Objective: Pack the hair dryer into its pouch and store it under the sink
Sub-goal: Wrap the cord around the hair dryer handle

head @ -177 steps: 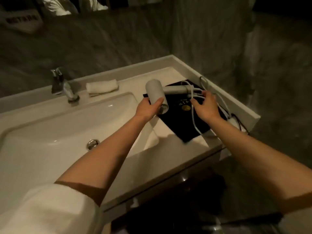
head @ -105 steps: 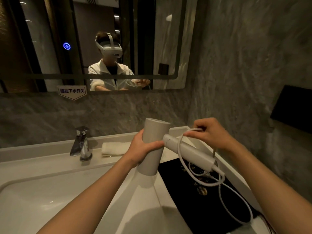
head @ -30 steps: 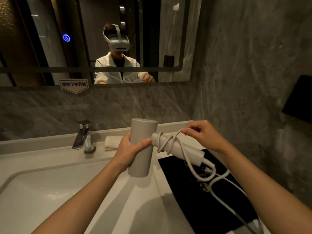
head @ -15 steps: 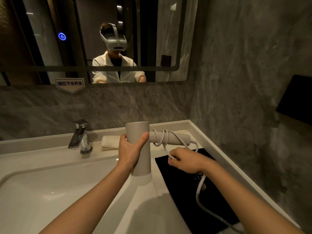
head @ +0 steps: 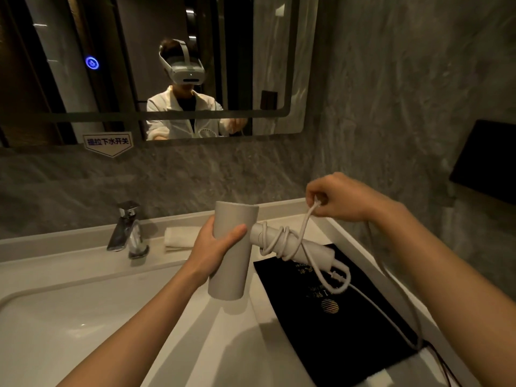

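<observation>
We wind the cord around the dryer above the white surface point(head: 195, 317).
Our left hand point(head: 213, 247) grips the pale grey cylindrical hair dryer point(head: 231, 252); our right hand point(head: 339, 198), at two o'clock, pinches its white cord point(head: 303, 229). The flat black pouch point(head: 335, 311) lies below at five o'clock.

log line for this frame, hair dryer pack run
step: winding cord | left hand: grips hair dryer barrel | right hand: pinches cord, coils on handle | pouch: flat on counter, not filled
</observation>
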